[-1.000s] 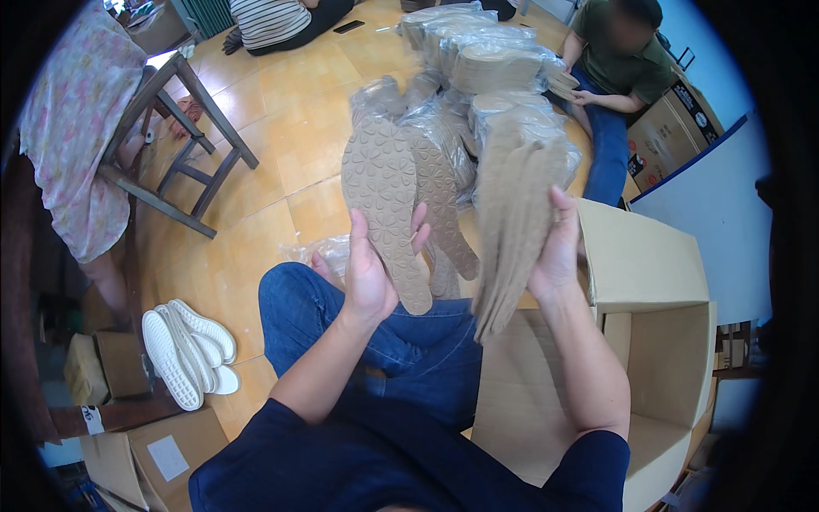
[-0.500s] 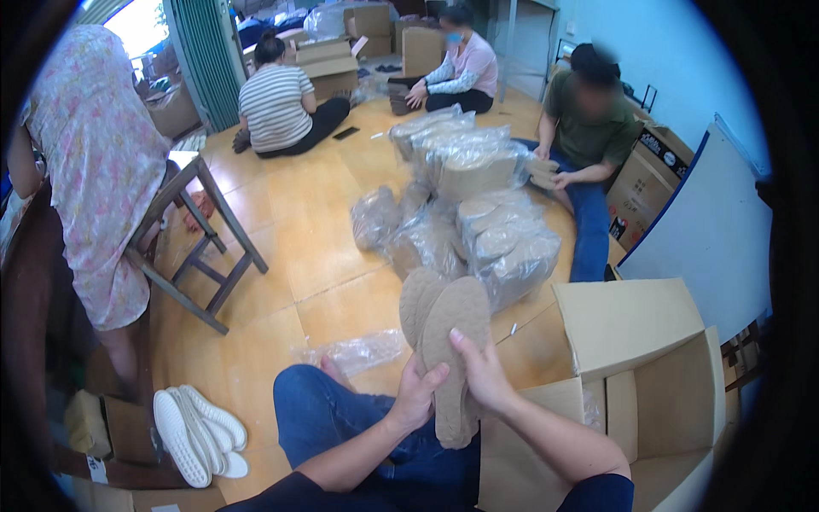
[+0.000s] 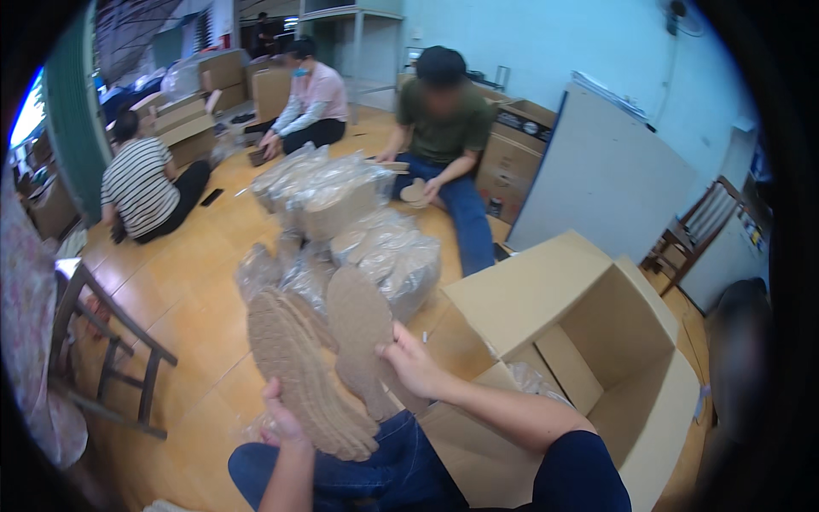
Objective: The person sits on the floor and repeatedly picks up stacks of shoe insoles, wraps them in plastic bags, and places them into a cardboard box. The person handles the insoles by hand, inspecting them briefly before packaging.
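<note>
Over my lap, my left hand (image 3: 288, 418) is closed around the edge of a fanned stack of several brown insoles (image 3: 294, 367). Beside it, my right hand (image 3: 411, 363) pinches another brown insole (image 3: 358, 311) by its edge, thumb on top. At least one more insole shows behind that one, so I cannot tell how many the right hand has. Just past the insoles lies a pile of clear plastic bags (image 3: 341, 200) filled with similar brown insoles. To the right of my right forearm stands an open cardboard box (image 3: 533, 290), with some clear plastic inside.
A co-worker in a green shirt (image 3: 448, 124) sits beyond the bags, holding insoles. Two more people sit on the tiled floor further back. A wooden stool (image 3: 111, 337) stands at the left, a white board (image 3: 610, 162) leans at the right, and a phone (image 3: 212, 198) lies on the floor.
The view has swung to the right. My hands, together on the insoles before, are now apart: the stack is fanned in my left hand, while my right holds insoles separately.
</note>
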{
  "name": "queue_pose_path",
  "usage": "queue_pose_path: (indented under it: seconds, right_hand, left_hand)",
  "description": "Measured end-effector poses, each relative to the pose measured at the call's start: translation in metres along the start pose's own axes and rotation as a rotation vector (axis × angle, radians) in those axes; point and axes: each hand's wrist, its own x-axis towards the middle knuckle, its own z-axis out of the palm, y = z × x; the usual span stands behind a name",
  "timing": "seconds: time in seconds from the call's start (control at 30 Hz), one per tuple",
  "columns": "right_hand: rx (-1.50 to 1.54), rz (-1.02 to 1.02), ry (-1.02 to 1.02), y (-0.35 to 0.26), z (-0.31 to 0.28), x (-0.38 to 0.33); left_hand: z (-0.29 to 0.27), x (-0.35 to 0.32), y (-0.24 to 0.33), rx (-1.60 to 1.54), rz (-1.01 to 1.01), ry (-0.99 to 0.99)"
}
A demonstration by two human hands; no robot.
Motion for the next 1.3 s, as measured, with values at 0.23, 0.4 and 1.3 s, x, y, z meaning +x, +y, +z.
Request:
queue_pose_path:
  seconds: [0.23,0.4,1.3]
  right_hand:
    - [-0.064,0.25,-0.099,-0.034,-0.018,0.023]
    - [0.056,-0.061,-0.036,-0.047,-0.029,0.071]
    - [-0.802,-0.024,-0.774,0.084,0.004,0.123]
  left_hand:
    - [-0.123,0.097,-0.002,0.079,-0.145,0.054]
    - [-0.151,0.127,-0.03,0.101,-0.231,0.212]
    - [-0.133,0.13,-0.021,0.084,-0.149,0.244]
